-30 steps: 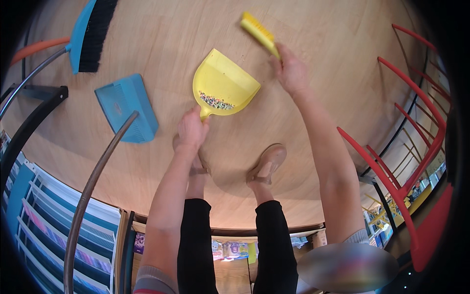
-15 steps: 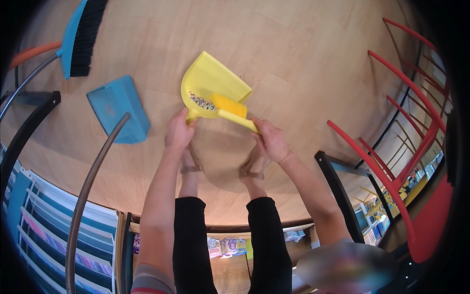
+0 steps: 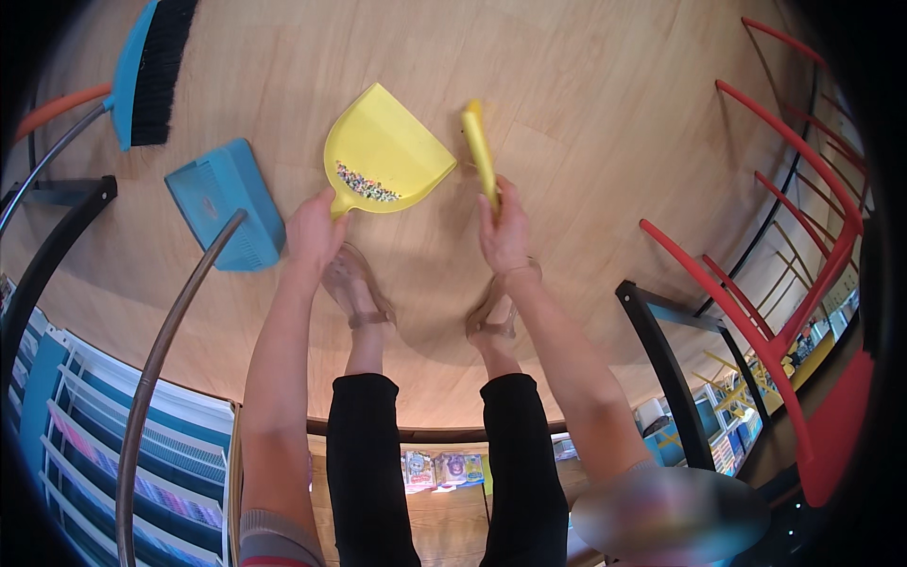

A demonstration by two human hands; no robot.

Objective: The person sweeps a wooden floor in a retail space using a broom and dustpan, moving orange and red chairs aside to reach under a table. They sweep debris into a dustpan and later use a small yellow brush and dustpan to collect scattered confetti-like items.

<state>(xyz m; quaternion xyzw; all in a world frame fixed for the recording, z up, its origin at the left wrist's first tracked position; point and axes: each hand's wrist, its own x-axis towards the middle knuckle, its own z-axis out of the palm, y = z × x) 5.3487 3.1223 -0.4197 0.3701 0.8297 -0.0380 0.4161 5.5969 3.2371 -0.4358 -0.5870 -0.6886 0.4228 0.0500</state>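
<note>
My left hand (image 3: 316, 227) is closed round the short handle of a yellow dustpan (image 3: 392, 142). Small multicoloured beads (image 3: 367, 184) lie gathered in the pan near its handle end. In my right hand (image 3: 505, 227) is a yellow hand brush (image 3: 479, 151), gripped by its handle and pointing away from me, to the right of the pan's open edge and apart from it. The brush is slightly blurred, and its bristles show only in part. Both hands are in front of my feet, just over the wooden floor.
A blue long-handled dustpan (image 3: 227, 203) stands on the floor at the left. Beyond it is a blue broom (image 3: 151, 76) with black bristles. A red chair (image 3: 803, 283) and black table legs (image 3: 661, 369) are on the right. White racks (image 3: 132, 454) stand at the lower left.
The hand brush has left the dustpan, turned to point away from me and moved to its right. The dustpan has shifted a little left and away, with the beads still in it.
</note>
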